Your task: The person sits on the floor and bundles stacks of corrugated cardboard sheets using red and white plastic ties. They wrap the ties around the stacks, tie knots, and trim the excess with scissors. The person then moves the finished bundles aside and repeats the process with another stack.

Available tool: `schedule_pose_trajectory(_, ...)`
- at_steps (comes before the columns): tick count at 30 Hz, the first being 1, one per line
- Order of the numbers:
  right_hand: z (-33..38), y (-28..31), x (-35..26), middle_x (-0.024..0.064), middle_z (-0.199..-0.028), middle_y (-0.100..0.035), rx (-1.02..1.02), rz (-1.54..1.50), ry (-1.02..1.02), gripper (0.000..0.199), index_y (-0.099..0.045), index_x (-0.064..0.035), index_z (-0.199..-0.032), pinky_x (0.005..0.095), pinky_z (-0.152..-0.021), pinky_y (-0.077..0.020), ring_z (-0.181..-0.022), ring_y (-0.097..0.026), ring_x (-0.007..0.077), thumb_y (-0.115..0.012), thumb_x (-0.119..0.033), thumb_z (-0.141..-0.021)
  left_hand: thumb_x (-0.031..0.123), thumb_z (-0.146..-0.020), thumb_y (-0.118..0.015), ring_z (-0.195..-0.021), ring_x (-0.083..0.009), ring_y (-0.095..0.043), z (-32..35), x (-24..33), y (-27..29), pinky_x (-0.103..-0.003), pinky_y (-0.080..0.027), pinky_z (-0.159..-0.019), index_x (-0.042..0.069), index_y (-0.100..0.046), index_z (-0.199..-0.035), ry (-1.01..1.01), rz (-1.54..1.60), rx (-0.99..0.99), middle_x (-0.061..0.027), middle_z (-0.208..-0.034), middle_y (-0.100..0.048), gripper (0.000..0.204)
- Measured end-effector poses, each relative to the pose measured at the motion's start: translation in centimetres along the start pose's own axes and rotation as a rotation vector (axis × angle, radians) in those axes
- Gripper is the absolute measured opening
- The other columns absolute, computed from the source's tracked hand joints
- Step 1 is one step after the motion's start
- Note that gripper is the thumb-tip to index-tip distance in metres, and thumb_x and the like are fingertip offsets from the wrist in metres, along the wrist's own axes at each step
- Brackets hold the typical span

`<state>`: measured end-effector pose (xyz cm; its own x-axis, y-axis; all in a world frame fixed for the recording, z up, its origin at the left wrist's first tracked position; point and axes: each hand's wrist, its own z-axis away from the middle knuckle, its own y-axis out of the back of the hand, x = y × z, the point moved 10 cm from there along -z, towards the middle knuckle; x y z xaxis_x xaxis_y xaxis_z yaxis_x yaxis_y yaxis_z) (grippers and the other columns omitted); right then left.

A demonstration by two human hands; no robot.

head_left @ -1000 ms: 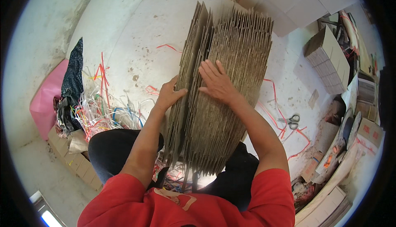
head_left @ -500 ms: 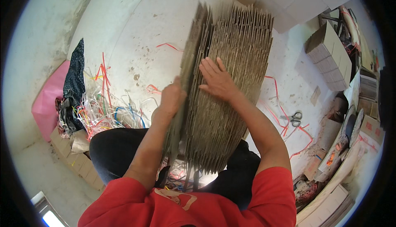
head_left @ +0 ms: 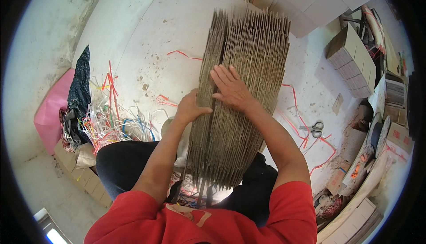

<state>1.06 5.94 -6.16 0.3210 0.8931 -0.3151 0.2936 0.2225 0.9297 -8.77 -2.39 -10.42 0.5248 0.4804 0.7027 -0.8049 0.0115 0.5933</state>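
Observation:
A long stack of grey-brown cardboard sheets [head_left: 248,53] stands on edge in front of me, between my knees. A dark gap sets off a narrower bundle of sheets [head_left: 208,73] along its left side. My right hand [head_left: 233,88] lies flat on the upper edges of the main stack beside that gap, fingers stretched out. Against the outer left side of the narrow bundle rests my left hand [head_left: 191,107], its thumb stretched over the top edges. Its other fingers are partly hidden along that side. Neither hand is closed round anything.
Scissors [head_left: 317,129] and red strapping strips [head_left: 328,148] lie on the floor to the right. A heap of coloured strapping [head_left: 113,126] is at the left, near a pink sheet [head_left: 52,111]. Cardboard stacks [head_left: 353,60] stand at the far right.
The left bundle has moved right, closer to the main stack, and stands more even. My left hand has opened from a fist, its thumb now stretched across the edges. My right hand barely shifts.

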Motion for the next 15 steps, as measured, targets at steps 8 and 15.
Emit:
schedule_pose_trajectory(8, 0.1, -0.5, 0.0, 0.0188, -0.129, -0.043, -0.025, 0.013, 0.011, 0.060, -0.050, 0.0047, -0.117, 0.0469, -0.111, -0.0169, -0.130, -0.029, 0.0327, -0.061, -0.040, -0.079, 0.016, -0.058, -0.078, -0.098, -0.0328, -0.060, -0.6, -3.7, 1.8, -0.037, -0.047, -0.085, -0.002, -0.039, -0.130, 0.036, 0.053, 0.021, -0.0223, -0.104, -0.061, 0.083)
schedule_pose_trajectory(15, 0.2, 0.2, -0.1, 0.0192, -0.126, -0.044, 0.053, -0.061, 0.030, 0.059, -0.049, 0.0050, -0.117, 0.0474, -0.110, -0.0179, -0.129, -0.031, 0.0335, -0.064, -0.036, -0.077, 0.014, -0.059, -0.070, -0.090, -0.0414, -0.057, 0.1, -1.0, 2.3, -0.044, -0.047, -0.078, -0.001, -0.032, -0.128, 0.091, -0.247, 0.258, -0.0263, -0.095, -0.058, 0.080)
